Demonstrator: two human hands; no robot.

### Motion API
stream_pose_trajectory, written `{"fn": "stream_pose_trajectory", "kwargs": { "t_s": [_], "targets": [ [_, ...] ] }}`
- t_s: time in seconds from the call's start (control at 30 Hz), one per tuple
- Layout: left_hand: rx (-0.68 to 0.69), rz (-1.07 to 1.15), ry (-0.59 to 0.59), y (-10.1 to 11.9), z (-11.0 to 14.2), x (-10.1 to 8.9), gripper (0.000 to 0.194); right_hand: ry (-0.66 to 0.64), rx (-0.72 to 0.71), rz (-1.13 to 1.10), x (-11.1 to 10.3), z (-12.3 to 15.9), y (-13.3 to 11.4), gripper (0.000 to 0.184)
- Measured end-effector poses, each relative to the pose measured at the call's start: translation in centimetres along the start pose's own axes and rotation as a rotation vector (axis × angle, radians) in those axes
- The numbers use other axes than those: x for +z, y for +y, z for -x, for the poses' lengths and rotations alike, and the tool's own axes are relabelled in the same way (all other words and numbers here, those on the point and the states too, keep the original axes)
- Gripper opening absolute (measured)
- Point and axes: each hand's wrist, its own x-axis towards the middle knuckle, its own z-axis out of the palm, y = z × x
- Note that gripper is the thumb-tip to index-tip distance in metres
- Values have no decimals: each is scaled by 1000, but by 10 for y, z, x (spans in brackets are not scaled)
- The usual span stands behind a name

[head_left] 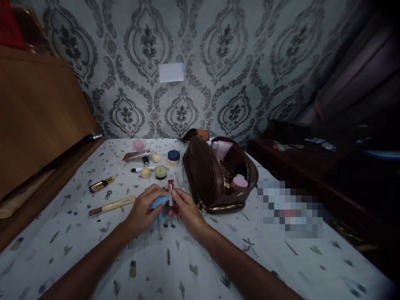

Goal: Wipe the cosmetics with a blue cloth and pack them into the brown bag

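Note:
My left hand (145, 210) is closed around a light-blue cloth (160, 203), which it presses against a small red-and-white tube (170, 192). From the other side, the fingers of my right hand (186, 208) grip that tube, its red end pointing up and away from me. Just right of my hands stands a brown toiletry bag (203, 175), unzipped, with a pink tube (223, 149) and a pink-lidded jar (239, 182) inside. Left of my left hand lies a long cream-and-brown stick (112, 206). What my lower fingers do is hidden.
Beyond my hands are a blue-lidded jar (173, 157), a green-topped jar (161, 172), a small yellow pot (145, 172), a pink sponge (138, 144) and a black-and-gold tube (101, 184). A brown brush (200, 134) lies behind the bag. A wooden cabinet (40, 108) borders the left.

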Motion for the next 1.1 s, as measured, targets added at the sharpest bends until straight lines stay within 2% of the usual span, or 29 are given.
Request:
{"fn": "stream_pose_trajectory", "kwargs": {
  "t_s": [0.23, 0.43, 0.6, 0.73, 0.87, 1.0, 1.1],
  "targets": [
    [55, -38, -27, 3, 1, 4, 17, 50, 18, -153, -1, 0, -4, 51],
    [118, -32, -24, 4, 4, 2, 14, 70, 39, -105, 3, 2, -2, 69],
    [215, -108, -5, -9, 4, 1, 17, -1, 24, -51, -2, -2, 5, 64],
    [268, -133, -57, -19, 2, -1, 20, -18, -2, -51, -6, -6, 9, 63],
    [207, -90, -34, -14, 0, 1, 17, -45, 8, -115, -10, -8, 11, 57],
    [119, -20, -25, -3, -2, 6, 12, 52, 18, -170, -12, -6, 10, 59],
    [69, 30, -37, -1, -3, 7, 15, 41, 4, -176, -12, -3, 7, 56]
  ]
}}
